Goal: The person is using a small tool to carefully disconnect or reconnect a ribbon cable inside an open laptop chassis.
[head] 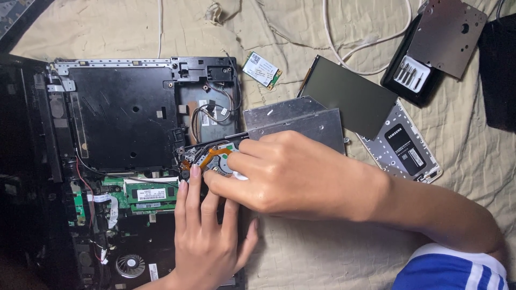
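1. Both hands work closest to my view: my left hand (207, 236) lies flat, fingers spread, steadying the opened laptop (123, 161).
2. My right hand (285, 172) pinches narrowly on a small drive mechanism (212, 156) with an orange ribbon, just ahead of the left fingertips.
3. Beyond the knuckles rest metal drive covers (301, 121); a green memory stick (150, 193) sits leftward.

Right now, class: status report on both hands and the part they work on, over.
Left hand flat on laptop, fingertips at drive. Right hand pinching drive. Memory stick just left. Nothing blocking.
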